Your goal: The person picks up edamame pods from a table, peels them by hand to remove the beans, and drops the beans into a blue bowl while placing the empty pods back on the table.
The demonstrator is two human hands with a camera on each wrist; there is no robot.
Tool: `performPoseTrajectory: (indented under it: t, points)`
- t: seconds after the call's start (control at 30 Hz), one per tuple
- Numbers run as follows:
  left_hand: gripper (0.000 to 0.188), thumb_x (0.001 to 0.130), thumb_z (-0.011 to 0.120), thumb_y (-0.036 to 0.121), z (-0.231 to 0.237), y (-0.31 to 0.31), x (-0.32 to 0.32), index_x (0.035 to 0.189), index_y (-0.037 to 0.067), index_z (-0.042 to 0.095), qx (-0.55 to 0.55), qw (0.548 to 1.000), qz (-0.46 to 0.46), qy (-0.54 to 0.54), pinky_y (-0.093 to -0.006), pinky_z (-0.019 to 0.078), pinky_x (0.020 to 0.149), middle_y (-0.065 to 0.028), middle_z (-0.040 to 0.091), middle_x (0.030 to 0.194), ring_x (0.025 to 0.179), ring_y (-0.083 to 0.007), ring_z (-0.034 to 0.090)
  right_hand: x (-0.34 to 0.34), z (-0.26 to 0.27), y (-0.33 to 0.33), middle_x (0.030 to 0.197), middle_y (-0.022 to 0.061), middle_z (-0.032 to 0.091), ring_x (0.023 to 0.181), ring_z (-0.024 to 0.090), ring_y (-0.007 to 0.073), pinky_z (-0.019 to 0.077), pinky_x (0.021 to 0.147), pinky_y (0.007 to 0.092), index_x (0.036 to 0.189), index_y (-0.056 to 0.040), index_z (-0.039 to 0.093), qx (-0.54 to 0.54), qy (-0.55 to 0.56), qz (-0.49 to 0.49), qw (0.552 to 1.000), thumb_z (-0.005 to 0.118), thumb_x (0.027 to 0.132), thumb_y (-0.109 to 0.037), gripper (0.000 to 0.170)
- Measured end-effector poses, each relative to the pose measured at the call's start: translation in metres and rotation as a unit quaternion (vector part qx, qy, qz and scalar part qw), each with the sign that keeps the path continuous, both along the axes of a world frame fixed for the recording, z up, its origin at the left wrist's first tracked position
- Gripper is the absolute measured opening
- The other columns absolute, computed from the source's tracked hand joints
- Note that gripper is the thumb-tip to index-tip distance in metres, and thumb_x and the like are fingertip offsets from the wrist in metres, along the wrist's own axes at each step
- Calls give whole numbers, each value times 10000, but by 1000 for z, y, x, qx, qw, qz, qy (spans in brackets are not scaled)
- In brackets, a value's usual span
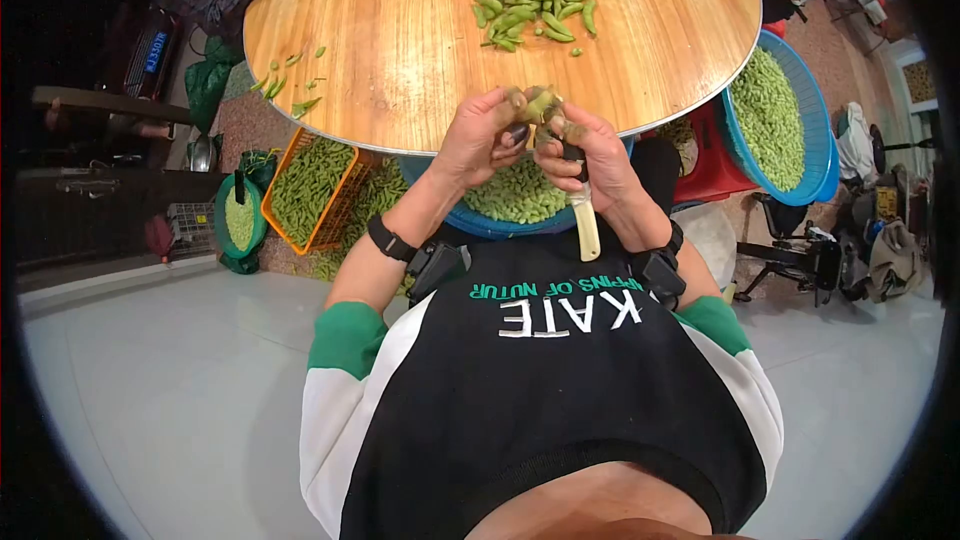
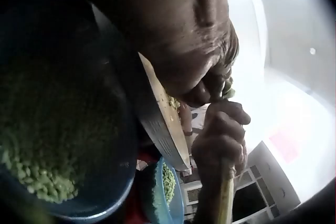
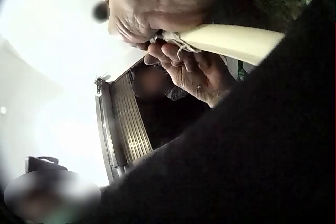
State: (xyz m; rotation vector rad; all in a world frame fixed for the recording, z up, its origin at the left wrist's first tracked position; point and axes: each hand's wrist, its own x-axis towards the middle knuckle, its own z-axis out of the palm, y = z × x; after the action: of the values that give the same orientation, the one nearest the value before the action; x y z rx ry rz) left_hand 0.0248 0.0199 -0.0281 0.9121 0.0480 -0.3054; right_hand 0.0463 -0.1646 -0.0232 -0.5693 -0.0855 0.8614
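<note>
My left hand (image 1: 480, 138) and right hand (image 1: 592, 152) meet just off the near edge of the round wooden table (image 1: 400, 60). Between their fingertips is a green bean pod (image 1: 541, 103), pinched by the left. The right hand also grips a tool with a cream handle (image 1: 587, 230), which points back toward my body. Its working end is hidden in the fingers. In the right wrist view, string is wrapped where the handle (image 3: 236, 40) enters the hand. Below both hands sits a blue tub (image 1: 490, 227) of shelled green beans (image 1: 518, 192).
A pile of pods (image 1: 535, 5) lies on the table, with a few strays at the left. An orange crate (image 1: 335, 202) of pods and a green basin (image 1: 222, 230) stand on the left. On the right is a blue basket (image 1: 812, 130) of shelled beans. Other people sit across the table.
</note>
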Motion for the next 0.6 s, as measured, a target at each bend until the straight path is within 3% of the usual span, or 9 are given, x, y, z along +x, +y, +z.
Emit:
performPoseTrajectory:
  t: [0.1, 0.17, 0.2, 0.27, 0.3, 0.37, 0.5, 0.57, 0.6]
  points:
    - [180, 957, 540, 200, 5, 1, 1, 1008, 47, 620, -77, 995, -36, 43, -154, 299, 403, 28, 506, 623, 459, -11, 418, 2, 0, 0, 780, 49, 522, 501, 383, 67, 311, 379, 179, 1191, -39, 521, 17, 19, 25, 999, 481, 953, -118, 254]
    - [191, 941, 572, 189, 8, 0, 3, 1023, 21, 610, 144, 990, 4, -2, -188, 359, 426, 37, 523, 654, 498, -39, 465, 3, 5, 1, 787, 55, 524, 505, 383, 62, 312, 381, 178, 1188, -42, 516, -7, 14, -7, 1000, 477, 955, -117, 248]
    - [191, 941, 572, 189, 3, -1, 5, 1023, 21, 610, 143, 990, 6, -1, -188, 359, 426, 37, 523, 654, 498, -39, 465, 3, 4, 1, 787, 55, 524, 505, 383, 62, 312, 381, 178, 1188, -42, 516, -8, 15, -4, 1000, 477, 955, -117, 248]
    - [143, 882, 620, 111, -11, -1, 9, 961, -6, 599, 326, 902, 89, -270, -285, 438, 474, -19, 564, 682, 549, -154, 554, 6, 0, 2, 800, 63, 524, 513, 381, 57, 315, 387, 172, 1217, -45, 501, 7, 45, -5, 999, 475, 958, -122, 272]
    - [143, 882, 620, 111, -3, 1, 8, 961, -6, 599, 324, 902, 89, -269, -285, 438, 474, -19, 564, 682, 549, -154, 554, 6, -1, 2, 800, 63, 524, 513, 381, 57, 315, 387, 172, 1217, -45, 501, 6, 46, -5, 999, 475, 958, -122, 272]
    - [128, 803, 639, 31, 22, 7, 3, 906, -14, 578, 595, 675, 113, -422, -366, 478, 553, -102, 579, 724, 641, -278, 602, 4, -3, 3, 819, 71, 528, 521, 381, 55, 318, 393, 167, 1274, -52, 475, 30, 61, 15, 998, 481, 954, -124, 328]
    - [84, 768, 613, 3, 22, 7, -2, 839, 1, 570, 627, 642, 127, -423, -380, 477, 554, -168, 552, 715, 675, -346, 600, 3, 0, 6, 830, 76, 531, 525, 381, 53, 320, 394, 165, 1241, -51, 491, 71, 85, 29, 993, 483, 950, -116, 299]
    - [67, 809, 623, 51, 22, 11, -2, 837, -1, 592, 603, 685, 101, -396, -355, 465, 524, -123, 555, 654, 591, -264, 603, 2, 2, 8, 805, 67, 497, 529, 399, 61, 314, 377, 161, 1060, -55, 484, 46, 80, 32, 995, 522, 933, -133, 153]
    - [67, 809, 623, 51, 21, 12, -2, 837, -1, 592, 603, 686, 101, -395, -355, 465, 524, -123, 555, 654, 591, -264, 603, 1, 1, 8, 805, 67, 497, 529, 399, 61, 314, 377, 161, 1060, -55, 484, 46, 80, 33, 995, 522, 933, -133, 153]
